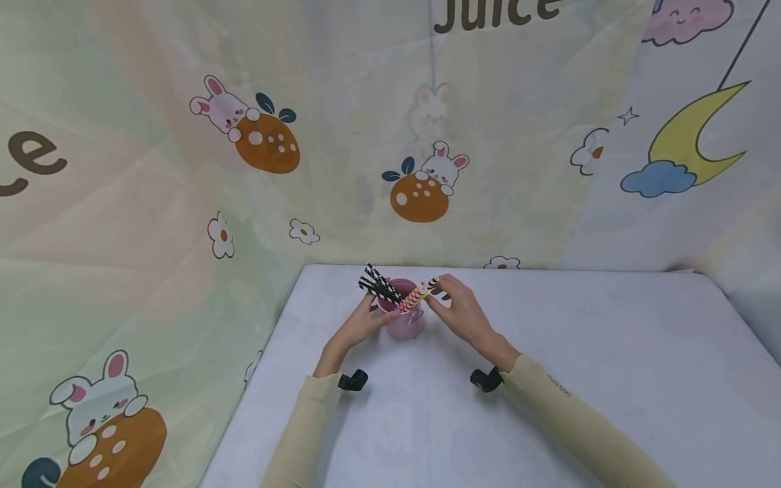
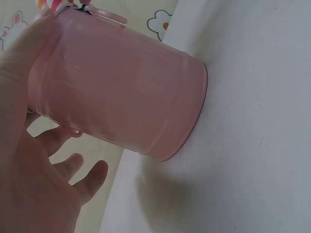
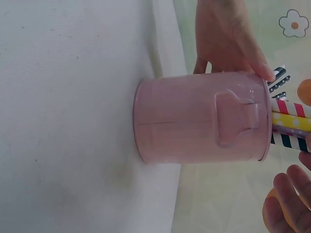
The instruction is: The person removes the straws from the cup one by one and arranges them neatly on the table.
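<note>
A pink pail [image 1: 405,328] stands upright near the far edge of the white table. My left hand [image 1: 356,324] grips it by the rim, the thumb lying on the rim and other fingers [image 2: 92,182] spread by its side. Black-and-white patterned paper straws [image 1: 379,285] lean out of the pail towards the left. Several colourful paper straws [image 3: 291,121], striped and dotted, lean out on the right. My right hand [image 1: 462,313] pinches these near their upper ends; the exact contact is partly cut off in the right wrist view.
The white table [image 1: 579,379] extends in front and to the right. A printed cloth [image 1: 342,102] with rabbits and flowers hangs behind it and on the left. Black wrist-worn pieces [image 1: 486,379] stick out by both sleeves [image 1: 305,420].
</note>
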A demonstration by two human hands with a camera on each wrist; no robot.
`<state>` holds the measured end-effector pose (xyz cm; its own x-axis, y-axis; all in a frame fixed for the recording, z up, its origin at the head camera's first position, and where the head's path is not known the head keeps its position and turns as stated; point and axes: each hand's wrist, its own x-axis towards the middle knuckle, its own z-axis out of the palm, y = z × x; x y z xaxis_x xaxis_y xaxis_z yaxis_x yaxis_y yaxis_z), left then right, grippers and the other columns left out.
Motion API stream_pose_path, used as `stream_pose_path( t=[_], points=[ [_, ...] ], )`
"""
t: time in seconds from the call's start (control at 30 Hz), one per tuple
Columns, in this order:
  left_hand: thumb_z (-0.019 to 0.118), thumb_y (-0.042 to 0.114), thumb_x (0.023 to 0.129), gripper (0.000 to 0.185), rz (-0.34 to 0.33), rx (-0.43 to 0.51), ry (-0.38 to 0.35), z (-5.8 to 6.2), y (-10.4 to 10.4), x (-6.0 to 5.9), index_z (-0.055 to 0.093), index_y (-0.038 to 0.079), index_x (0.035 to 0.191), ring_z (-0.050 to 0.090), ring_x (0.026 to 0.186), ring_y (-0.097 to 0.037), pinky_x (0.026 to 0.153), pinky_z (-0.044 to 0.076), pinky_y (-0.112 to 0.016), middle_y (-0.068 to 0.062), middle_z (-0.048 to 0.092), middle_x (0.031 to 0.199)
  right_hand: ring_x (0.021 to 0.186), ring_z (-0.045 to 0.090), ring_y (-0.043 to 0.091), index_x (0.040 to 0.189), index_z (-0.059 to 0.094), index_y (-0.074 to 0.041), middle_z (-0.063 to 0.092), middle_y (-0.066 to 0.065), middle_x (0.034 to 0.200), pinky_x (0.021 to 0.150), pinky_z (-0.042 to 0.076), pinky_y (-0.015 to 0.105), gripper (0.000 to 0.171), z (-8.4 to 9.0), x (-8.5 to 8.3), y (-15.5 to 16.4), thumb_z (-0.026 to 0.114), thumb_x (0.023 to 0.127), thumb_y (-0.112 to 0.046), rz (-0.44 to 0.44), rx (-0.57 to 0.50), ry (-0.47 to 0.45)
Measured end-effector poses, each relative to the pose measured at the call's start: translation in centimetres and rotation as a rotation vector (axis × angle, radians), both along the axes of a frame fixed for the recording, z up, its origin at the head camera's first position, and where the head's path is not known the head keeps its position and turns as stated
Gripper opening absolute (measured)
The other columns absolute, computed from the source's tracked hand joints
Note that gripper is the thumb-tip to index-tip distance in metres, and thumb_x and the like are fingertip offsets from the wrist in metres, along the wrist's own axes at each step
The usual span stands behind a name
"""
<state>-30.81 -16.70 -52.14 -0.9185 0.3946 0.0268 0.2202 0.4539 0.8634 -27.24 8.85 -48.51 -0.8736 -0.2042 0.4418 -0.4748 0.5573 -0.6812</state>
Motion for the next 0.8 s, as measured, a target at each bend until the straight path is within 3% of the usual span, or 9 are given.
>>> stream_pose_path(
  t=[0.43,0.6,0.8],
  points=[
    [0.069,0.031,0.095,0.084,0.000,-0.013,-0.029,0.0,0.1,-0.2,0.018,0.025,0.162,0.023,0.154,-0.031,0.122,0.028,-0.055,-0.007,0.023,0.167,0.101,0.067,0.025,0.106,0.067,-0.009,0.068,0.008,0.106,0.084,0.061,0.043,0.017,2.1,0.4,1.0,0.070,0.095,-0.021,-0.042,-0.036,0.046],
    [0.068,0.030,0.096,0.087,-0.015,-0.032,-0.061,0.1,0.2,-0.5,0.014,0.021,0.163,0.017,0.155,-0.033,0.124,0.026,-0.054,-0.010,0.018,0.169,0.100,0.067,0.023,0.107,0.068,-0.009,0.069,0.007,0.105,0.085,0.061,0.045,0.017,3.0,0.4,1.5,0.072,0.094,-0.021,-0.046,-0.091,0.042],
    [0.070,0.037,0.094,0.085,-0.004,-0.009,-0.044,0.0,0.1,-0.2,0.018,0.028,0.161,0.021,0.155,-0.030,0.122,0.028,-0.055,-0.005,0.022,0.167,0.098,0.068,0.023,0.107,0.068,-0.009,0.069,0.007,0.103,0.081,0.061,0.045,0.016,4.1,0.6,2.2,0.073,0.093,-0.015,-0.038,-0.154,0.102]
  ],
)
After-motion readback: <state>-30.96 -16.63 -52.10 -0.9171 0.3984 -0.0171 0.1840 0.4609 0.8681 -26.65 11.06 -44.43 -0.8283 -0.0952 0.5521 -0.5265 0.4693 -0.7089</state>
